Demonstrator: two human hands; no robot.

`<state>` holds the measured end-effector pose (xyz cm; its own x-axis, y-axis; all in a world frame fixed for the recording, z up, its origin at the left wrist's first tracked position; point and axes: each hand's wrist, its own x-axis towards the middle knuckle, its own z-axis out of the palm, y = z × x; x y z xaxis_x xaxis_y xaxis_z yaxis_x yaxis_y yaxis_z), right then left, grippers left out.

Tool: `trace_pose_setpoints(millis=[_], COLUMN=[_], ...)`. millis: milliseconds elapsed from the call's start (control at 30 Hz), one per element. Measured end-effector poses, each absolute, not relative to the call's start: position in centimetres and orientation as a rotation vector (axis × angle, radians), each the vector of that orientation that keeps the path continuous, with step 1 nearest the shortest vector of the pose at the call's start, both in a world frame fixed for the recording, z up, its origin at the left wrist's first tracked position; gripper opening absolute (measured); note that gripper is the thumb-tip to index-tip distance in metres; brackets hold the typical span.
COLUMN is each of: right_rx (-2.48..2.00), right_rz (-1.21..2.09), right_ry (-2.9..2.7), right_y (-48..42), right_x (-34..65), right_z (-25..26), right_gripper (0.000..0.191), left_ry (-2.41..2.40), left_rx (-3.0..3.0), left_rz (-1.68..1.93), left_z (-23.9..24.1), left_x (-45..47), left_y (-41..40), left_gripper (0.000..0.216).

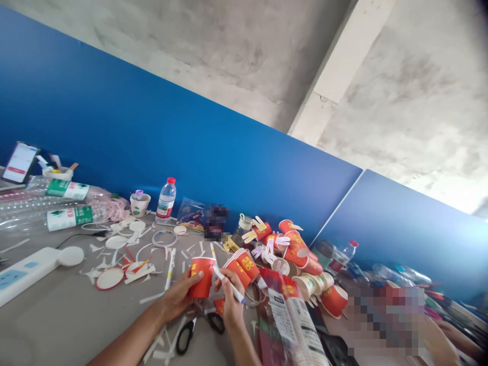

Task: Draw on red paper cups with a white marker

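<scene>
Gripped in my left hand (180, 296) is a red paper cup (202, 285) with yellow lettering, upright with its rim at the top. My right hand (231, 300) is closed around a white marker (239, 296) with a purple end. The marker's upper end points towards the cup's right side; whether it touches is unclear. Below both hands lie scissors (184, 337) with black handles, their blades partly hidden. Nested red cups (246, 264) lie just behind my right hand. White paper scraps (139, 274) are scattered to the left of the cup.
A pile of red cups (295, 249) with paper cutouts stands at right, behind a plastic cup sleeve (284, 315). A water bottle (166, 198) stands near the blue partition (152, 127). A power strip (28, 274) and large bottles (72, 216) lie left. Another person's arm (444, 343) shows right.
</scene>
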<state>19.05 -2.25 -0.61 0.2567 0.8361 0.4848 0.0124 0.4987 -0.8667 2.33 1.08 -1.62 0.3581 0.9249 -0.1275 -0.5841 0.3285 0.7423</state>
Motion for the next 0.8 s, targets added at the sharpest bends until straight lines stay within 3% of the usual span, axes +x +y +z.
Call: trace_pose_setpoints(millis=[333, 467, 800], right_rx=[-0.939, -0.995, -0.93], right_rz=[0.669, 0.702, 0.731], right_ry=[-1.166, -1.069, -0.955], right_y=[-2.4, -2.3, -2.1], right_x=[18.8, 18.8, 18.8], right_z=[-0.1, 0.3, -0.1], right_gripper=[0.055, 0.051, 0.066], left_ry=[0.664, 0.658, 0.699], left_rx=[0.663, 0.65, 0.6], left_rz=[1.062, 1.05, 1.012], left_z=[0.0, -0.3, -1.2], left_x=[2.2, 2.0, 1.7], left_y=[0.3, 0.3, 0.7], left_gripper=[0.071, 0.064, 0.037])
